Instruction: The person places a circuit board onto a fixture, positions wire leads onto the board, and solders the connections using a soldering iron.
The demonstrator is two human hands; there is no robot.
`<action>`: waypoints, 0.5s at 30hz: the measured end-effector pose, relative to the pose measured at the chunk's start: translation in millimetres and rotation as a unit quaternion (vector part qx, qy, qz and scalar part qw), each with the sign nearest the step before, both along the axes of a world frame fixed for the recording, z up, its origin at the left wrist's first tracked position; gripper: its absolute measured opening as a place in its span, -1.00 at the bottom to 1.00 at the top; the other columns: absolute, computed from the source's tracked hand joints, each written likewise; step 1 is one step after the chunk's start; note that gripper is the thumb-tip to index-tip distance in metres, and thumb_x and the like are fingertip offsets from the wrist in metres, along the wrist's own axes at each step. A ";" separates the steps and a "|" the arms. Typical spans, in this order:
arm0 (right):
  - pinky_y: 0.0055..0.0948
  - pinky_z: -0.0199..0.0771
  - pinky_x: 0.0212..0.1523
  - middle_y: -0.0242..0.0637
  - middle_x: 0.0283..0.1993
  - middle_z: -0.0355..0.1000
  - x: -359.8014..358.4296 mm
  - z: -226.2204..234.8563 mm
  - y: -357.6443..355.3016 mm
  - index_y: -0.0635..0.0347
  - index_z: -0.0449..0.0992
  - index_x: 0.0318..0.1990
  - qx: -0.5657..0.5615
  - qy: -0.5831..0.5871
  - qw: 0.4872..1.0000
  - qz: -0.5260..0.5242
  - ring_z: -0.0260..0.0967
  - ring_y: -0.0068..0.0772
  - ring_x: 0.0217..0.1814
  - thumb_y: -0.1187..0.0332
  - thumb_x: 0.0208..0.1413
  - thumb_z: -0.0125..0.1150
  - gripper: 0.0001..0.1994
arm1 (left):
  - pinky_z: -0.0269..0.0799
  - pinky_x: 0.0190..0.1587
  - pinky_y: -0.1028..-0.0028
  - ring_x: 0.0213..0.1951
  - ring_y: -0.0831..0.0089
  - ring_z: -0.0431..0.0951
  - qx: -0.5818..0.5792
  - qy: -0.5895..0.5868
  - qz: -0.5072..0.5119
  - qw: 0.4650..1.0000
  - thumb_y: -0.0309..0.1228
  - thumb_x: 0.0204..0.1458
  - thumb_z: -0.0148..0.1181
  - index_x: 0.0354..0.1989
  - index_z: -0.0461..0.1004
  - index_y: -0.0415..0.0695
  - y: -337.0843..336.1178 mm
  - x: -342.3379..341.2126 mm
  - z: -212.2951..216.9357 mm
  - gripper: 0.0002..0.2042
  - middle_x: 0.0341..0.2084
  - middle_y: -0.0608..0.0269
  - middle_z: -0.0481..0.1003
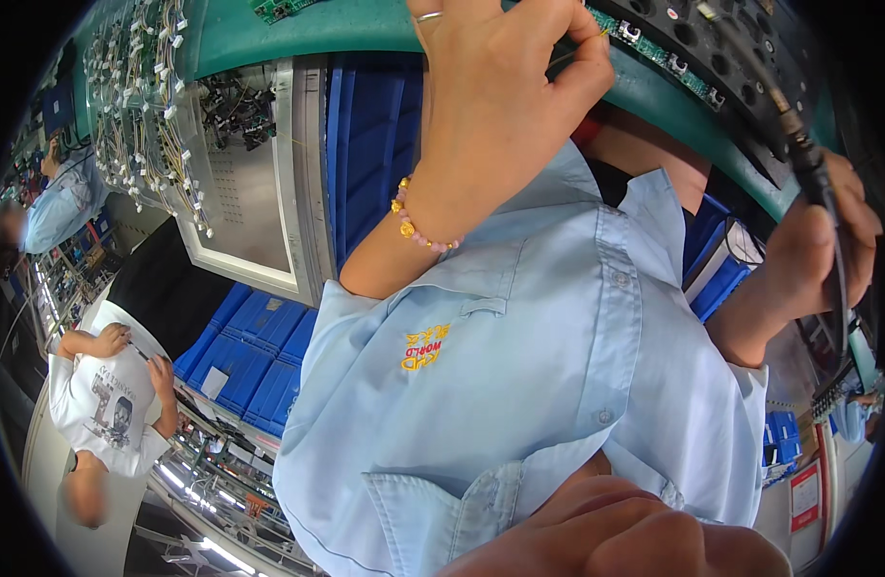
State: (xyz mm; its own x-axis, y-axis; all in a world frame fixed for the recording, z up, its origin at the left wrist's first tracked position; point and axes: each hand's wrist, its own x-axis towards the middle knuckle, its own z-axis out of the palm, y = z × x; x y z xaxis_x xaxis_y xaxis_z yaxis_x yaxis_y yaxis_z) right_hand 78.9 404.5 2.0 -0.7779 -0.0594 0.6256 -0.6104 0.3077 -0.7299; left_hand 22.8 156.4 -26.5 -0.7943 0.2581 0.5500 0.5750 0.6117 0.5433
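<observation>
My left hand (519,87), with a ring and a beaded bracelet at the wrist, is at the top middle. Its thumb and fingertip pinch a thin wire (604,32), of which only a short yellowish bit shows. Right beside that pinch runs a narrow green circuit board strip (654,53) with small metal connectors along it. My right hand (827,231), at the right, wraps round the dark handle of a soldering iron (796,139). The iron's metal barrel slants up and left over a black perforated tray (750,67), apart from my left fingers.
A green work mat (346,29) covers the bench edge, with another circuit board (281,8) on it. Bundles of wires with white connectors (139,106) hang at the left. Near them are a metal frame (308,183) and blue bins (245,356). A person in white (111,385) works beyond.
</observation>
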 end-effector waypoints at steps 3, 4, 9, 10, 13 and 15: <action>-0.34 0.40 -0.05 0.12 -0.20 0.45 -5.8 16.5 33.3 0.47 0.43 -0.18 -0.009 -0.005 0.995 -0.101 0.42 -0.19 -0.17 0.49 0.03 0.19 -0.77 | 0.11 0.08 0.21 0.03 0.07 0.23 0.014 -0.041 0.003 0.999 -0.53 -0.24 0.27 -0.52 0.47 -0.11 4.6 4.1 12.7 -0.90 -0.08 0.09 0.33; -0.45 0.40 -0.10 0.02 -0.23 0.48 -11.7 25.0 37.3 0.45 0.45 -0.19 -0.001 0.000 0.992 -0.124 0.43 -0.32 -0.21 0.50 0.01 0.23 -0.78 | 0.14 0.08 0.21 0.06 0.05 0.23 -0.003 -0.030 0.005 1.000 -0.53 -0.24 0.28 -0.52 0.48 -0.10 4.9 7.5 11.0 -0.90 -0.10 0.13 0.35; -0.70 0.31 -0.18 -0.38 -0.30 0.47 -45.0 45.9 38.1 0.31 0.51 -0.19 0.026 -0.058 0.976 -0.207 0.37 -0.65 -0.27 0.50 0.01 0.29 -0.81 | 0.17 0.10 0.20 0.09 0.01 0.22 0.002 -0.042 0.009 0.999 -0.54 -0.25 0.29 -0.55 0.48 -0.08 8.4 12.6 7.2 -0.90 -0.08 0.15 0.35; -0.70 0.30 -0.18 -0.41 -0.30 0.46 -53.4 44.7 36.9 0.29 0.51 -0.19 0.019 -0.071 0.977 -0.200 0.36 -0.67 -0.28 0.49 0.00 0.30 -0.80 | 0.17 0.10 0.20 0.09 0.01 0.22 0.007 -0.033 0.005 0.999 -0.54 -0.25 0.29 -0.55 0.48 -0.08 5.3 11.6 7.0 -0.90 -0.08 0.15 0.35; -0.69 0.29 -0.12 -0.41 -0.25 0.45 -70.6 40.9 38.8 0.29 0.49 -0.16 0.090 -0.139 0.969 -0.185 0.34 -0.68 -0.19 0.47 0.05 0.24 -0.81 | 0.18 0.10 0.21 0.11 0.01 0.22 0.010 -0.052 0.011 0.999 -0.54 -0.26 0.30 -0.57 0.47 -0.06 1.3 11.8 3.8 -0.88 -0.07 0.18 0.34; -0.70 0.28 -0.14 -0.43 -0.27 0.44 -82.6 36.0 38.4 0.29 0.50 -0.17 0.111 -0.156 0.962 -0.196 0.33 -0.69 -0.20 0.45 0.04 0.26 -0.80 | 0.18 0.10 0.21 0.11 0.02 0.22 0.015 -0.051 0.014 0.999 -0.54 -0.26 0.30 -0.57 0.47 -0.06 2.0 10.7 3.4 -0.88 -0.07 0.19 0.35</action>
State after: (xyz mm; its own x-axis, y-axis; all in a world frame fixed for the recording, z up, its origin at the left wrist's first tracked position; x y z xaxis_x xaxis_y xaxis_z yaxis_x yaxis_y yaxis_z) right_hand -3.7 442.9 38.0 -0.9156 0.1713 0.3637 -0.1781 0.6382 -0.7490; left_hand 33.5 158.4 -23.1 -0.8530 0.2204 0.4731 0.4992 0.6091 0.6162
